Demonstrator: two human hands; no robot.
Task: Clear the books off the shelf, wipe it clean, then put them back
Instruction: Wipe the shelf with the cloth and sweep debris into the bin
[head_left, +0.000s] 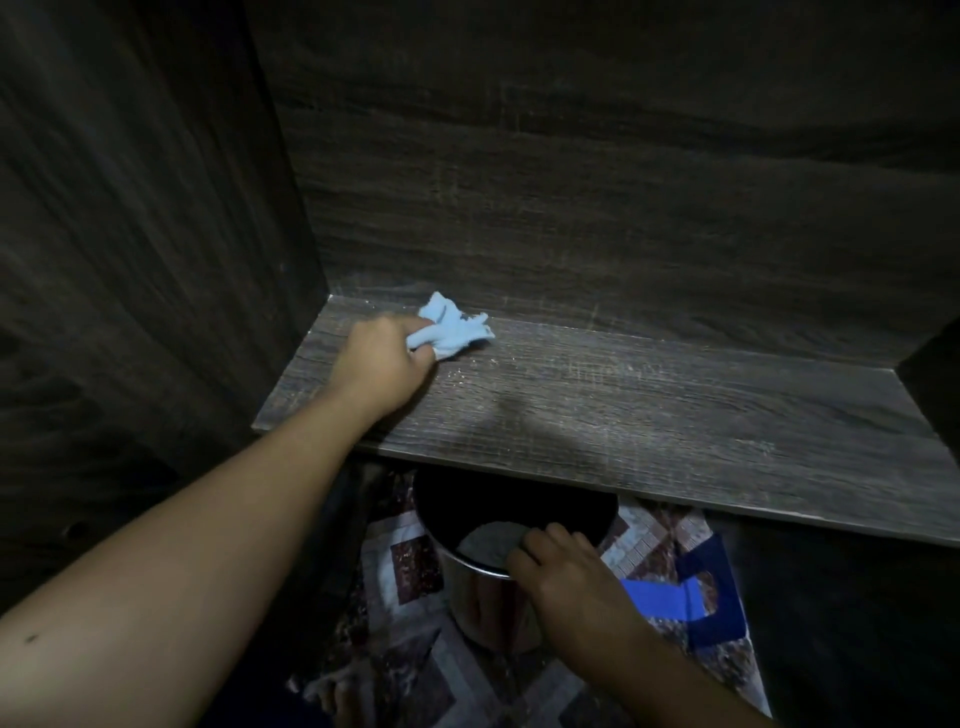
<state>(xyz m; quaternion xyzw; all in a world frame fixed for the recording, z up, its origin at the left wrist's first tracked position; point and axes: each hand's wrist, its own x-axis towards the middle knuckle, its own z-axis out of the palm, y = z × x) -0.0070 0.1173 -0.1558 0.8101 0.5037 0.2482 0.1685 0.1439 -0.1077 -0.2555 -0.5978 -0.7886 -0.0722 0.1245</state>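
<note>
A dark wood-grain shelf runs across the middle of the view, with no books on it and pale dust streaks on its surface. My left hand grips a crumpled light blue cloth and holds it against the shelf near the back left corner. Below the shelf's front edge, my right hand holds the rim of a round metal container, fingers curled over its edge. Something pale grey lies inside the container.
The cabinet's left side panel and back panel close in the shelf. A right wall bounds it at the far side. Patterned floor tiles and a blue shape show below.
</note>
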